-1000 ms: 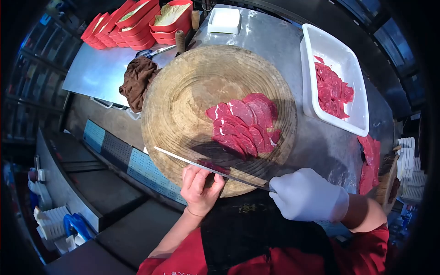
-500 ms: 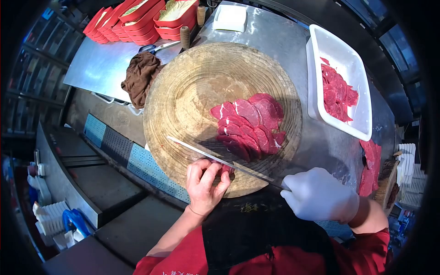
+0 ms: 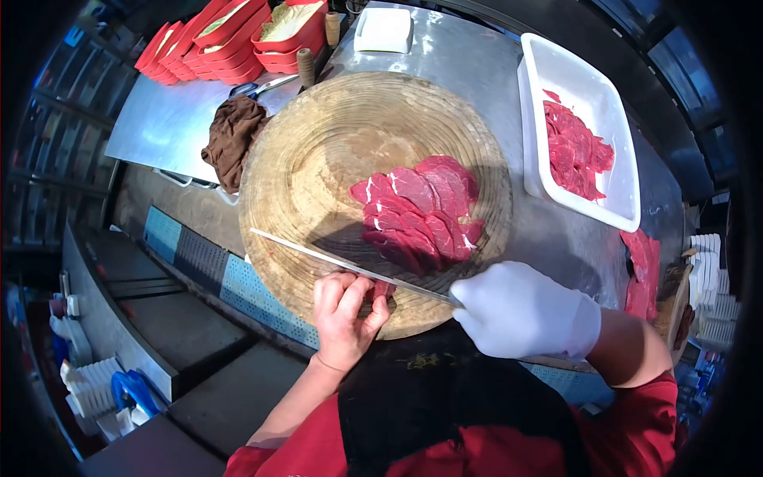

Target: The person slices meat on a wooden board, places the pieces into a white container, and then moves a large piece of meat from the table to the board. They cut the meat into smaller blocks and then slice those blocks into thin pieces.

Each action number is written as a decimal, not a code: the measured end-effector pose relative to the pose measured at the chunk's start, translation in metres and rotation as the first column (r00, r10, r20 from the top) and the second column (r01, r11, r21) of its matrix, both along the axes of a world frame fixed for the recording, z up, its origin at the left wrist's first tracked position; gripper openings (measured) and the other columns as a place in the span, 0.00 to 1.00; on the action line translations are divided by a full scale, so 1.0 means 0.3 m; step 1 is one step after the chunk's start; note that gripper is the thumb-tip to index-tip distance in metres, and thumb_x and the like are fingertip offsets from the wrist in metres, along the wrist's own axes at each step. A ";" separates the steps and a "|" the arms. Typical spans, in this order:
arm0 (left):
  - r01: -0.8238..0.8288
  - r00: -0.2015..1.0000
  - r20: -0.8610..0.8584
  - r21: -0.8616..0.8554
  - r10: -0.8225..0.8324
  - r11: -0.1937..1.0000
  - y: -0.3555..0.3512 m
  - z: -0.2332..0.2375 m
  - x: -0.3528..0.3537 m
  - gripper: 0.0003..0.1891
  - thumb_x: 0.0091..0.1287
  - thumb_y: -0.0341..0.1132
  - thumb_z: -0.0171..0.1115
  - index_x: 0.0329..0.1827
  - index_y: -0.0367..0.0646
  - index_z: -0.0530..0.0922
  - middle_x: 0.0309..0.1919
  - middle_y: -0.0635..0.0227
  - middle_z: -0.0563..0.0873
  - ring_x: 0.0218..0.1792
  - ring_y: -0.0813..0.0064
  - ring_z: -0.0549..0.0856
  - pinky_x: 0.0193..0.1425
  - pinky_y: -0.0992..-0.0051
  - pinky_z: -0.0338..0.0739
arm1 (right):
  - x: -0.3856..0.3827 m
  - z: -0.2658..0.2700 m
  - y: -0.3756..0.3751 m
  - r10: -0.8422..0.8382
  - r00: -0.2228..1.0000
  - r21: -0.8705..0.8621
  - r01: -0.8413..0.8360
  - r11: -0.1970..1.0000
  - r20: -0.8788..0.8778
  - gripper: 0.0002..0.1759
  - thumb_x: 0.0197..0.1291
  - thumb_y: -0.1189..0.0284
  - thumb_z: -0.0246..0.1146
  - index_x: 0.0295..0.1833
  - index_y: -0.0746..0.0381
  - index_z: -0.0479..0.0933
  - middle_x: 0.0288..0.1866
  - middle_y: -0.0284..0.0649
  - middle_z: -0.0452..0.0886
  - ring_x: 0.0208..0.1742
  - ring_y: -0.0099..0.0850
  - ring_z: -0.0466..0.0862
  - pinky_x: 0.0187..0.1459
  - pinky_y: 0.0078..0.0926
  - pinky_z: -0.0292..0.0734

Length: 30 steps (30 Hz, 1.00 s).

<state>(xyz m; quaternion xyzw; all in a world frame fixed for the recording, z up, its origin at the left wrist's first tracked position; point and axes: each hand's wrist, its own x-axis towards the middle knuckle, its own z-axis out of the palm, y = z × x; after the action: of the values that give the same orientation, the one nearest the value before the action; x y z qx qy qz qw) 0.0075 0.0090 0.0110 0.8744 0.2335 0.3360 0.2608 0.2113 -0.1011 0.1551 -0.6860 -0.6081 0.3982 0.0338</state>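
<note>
A long thin knife [image 3: 334, 260] lies across the near part of the round wooden chopping block [image 3: 318, 103], its tip toward the left. My right hand [image 3: 524, 312], in a white glove, is closed round its handle at the block's right near edge. My bare left hand [image 3: 346, 312] presses with bent fingers on a small piece of red meat [image 3: 382, 289] at the near edge, right beside the blade. Part of that piece is hidden under the fingers. Beyond the knife, overlapping slices of red meat [image 3: 421, 208] lie in a pile on the block.
A white tub [image 3: 531, 151] with meat slices stands at the right, with more meat [image 3: 640, 270] near it. A brown cloth [image 3: 232, 143], scissors [image 3: 262, 87], red trays [image 3: 274, 62] and a white container [image 3: 383, 30] are on the metal table.
My gloved right hand has moved left and up in the view, and the knife has slid left with it. My left hand stays on the small meat piece. The whole view has shifted slightly.
</note>
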 end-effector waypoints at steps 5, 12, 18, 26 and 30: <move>0.011 1.000 -0.013 0.005 -0.011 1.000 0.002 0.003 -0.003 0.18 0.48 0.26 0.74 0.43 0.41 0.81 0.38 0.64 0.80 0.42 0.59 0.79 0.47 0.64 0.75 | -0.012 -0.109 0.009 0.136 0.990 0.342 -0.142 0.929 0.043 0.06 0.57 0.76 0.59 0.29 0.64 0.78 0.26 0.43 0.75 0.25 0.45 0.82 0.29 0.42 0.78; 0.027 1.000 0.008 0.018 -0.027 0.999 0.006 0.004 -0.002 0.16 0.47 0.26 0.74 0.41 0.42 0.81 0.35 0.64 0.79 0.40 0.59 0.79 0.45 0.64 0.76 | 0.022 0.025 -0.035 0.025 0.999 -0.062 -0.023 0.998 0.035 0.12 0.62 0.70 0.58 0.31 0.68 0.77 0.28 0.54 0.80 0.31 0.54 0.84 0.35 0.51 0.78; 0.034 0.999 0.014 0.034 -0.034 0.999 0.007 0.007 -0.002 0.17 0.46 0.26 0.74 0.40 0.41 0.80 0.34 0.63 0.79 0.39 0.59 0.79 0.44 0.65 0.76 | -0.011 -0.039 0.045 0.032 0.998 0.022 -0.031 0.999 -0.051 0.08 0.54 0.75 0.57 0.35 0.69 0.78 0.29 0.58 0.82 0.34 0.56 0.85 0.38 0.50 0.80; 0.061 0.995 0.078 0.054 -0.065 0.997 0.012 -0.013 -0.004 0.17 0.42 0.25 0.74 0.36 0.43 0.80 0.34 0.65 0.78 0.38 0.59 0.79 0.47 0.62 0.78 | 0.008 0.039 0.045 -0.038 0.997 -0.195 0.024 0.981 -0.069 0.09 0.57 0.74 0.57 0.34 0.69 0.79 0.29 0.58 0.82 0.35 0.56 0.85 0.40 0.50 0.79; 0.054 0.995 0.083 0.044 -0.057 0.998 0.014 -0.021 -0.001 0.16 0.42 0.25 0.75 0.35 0.43 0.80 0.33 0.65 0.78 0.37 0.59 0.78 0.45 0.63 0.78 | -0.021 0.010 0.051 -0.066 0.995 -0.186 0.052 0.981 -0.072 0.09 0.56 0.74 0.58 0.34 0.69 0.79 0.29 0.58 0.83 0.35 0.56 0.85 0.39 0.51 0.79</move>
<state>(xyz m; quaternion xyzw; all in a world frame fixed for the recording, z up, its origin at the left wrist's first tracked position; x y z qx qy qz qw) 0.0073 0.0132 0.0046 0.8709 0.1908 0.3698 0.2613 0.2051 -0.0858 0.1580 -0.6878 -0.5463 0.4779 0.0058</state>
